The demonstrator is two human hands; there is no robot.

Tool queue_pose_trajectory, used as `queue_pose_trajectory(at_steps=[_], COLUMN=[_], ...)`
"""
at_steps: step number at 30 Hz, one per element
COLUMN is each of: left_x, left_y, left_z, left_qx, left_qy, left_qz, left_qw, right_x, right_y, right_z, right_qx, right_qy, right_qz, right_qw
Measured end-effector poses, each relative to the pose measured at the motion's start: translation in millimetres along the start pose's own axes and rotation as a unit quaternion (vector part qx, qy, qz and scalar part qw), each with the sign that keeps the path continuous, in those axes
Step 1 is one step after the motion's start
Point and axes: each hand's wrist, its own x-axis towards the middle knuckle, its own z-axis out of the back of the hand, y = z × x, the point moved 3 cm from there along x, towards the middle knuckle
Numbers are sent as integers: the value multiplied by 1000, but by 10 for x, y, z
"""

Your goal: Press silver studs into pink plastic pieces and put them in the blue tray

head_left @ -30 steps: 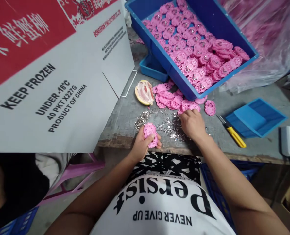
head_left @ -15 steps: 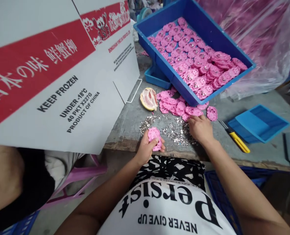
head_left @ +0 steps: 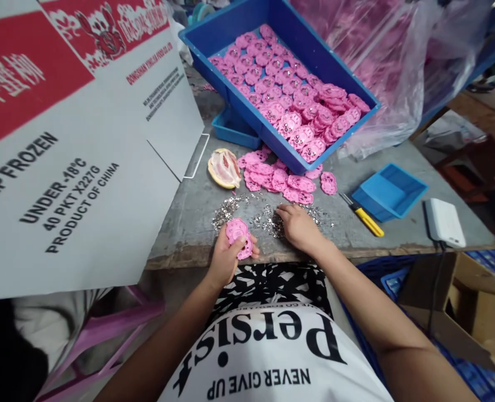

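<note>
My left hand (head_left: 224, 258) is closed on a pink flower-shaped plastic piece (head_left: 238, 232) at the table's near edge. My right hand (head_left: 298, 226) rests palm down on a scatter of small silver bits (head_left: 268, 218), with its fingers curled into them; what they pinch is hidden. Just beyond lies a loose heap of the same pink pieces (head_left: 278, 178). A tilted blue tray (head_left: 358, 92) behind it is full of several more pink pieces.
A large white and red cardboard box (head_left: 75, 145) stands at the left. A peeled fruit segment (head_left: 224, 167), a yellow-handled knife (head_left: 366, 218), a small blue tray (head_left: 387, 192) and a white device (head_left: 443, 222) lie on the grey table (head_left: 188, 223). A brown carton (head_left: 477, 312) sits at lower right.
My right hand has drawn back from the pink heap onto the silver bits. The view has swung to the right. My left hand keeps its pink piece.
</note>
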Motion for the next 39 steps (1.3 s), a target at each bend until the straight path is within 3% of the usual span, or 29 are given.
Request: queue_pose_trajectory(at_steps=[4, 7, 10, 26, 31, 39], left_x=[13, 17, 15, 4, 4, 18], left_y=[-9, -19, -24, -16, -30, -6], left_z=[-6, -15, -17, -15, -16, -13], left_qx=[3, 5, 4, 5, 6, 4], left_qy=[13, 19, 18, 9, 16, 15], left_qz=[5, 9, 5, 8, 3, -12], left_qw=[1000, 1000, 1000, 1000, 1000, 1000], right_x=[-241, -310, -316, -313, -95, 249], right_y=[-392, -675, -791, -667, -693, -766], right_z=[88, 90, 55, -88, 39, 163], right_qx=[13, -19, -43, 41, -31, -144], right_qy=[-76, -69, -54, -54, -78, 17], right_qz=[-105, -182, -202, -92, -122, -4], right_qw=[991, 981, 977, 993, 989, 989])
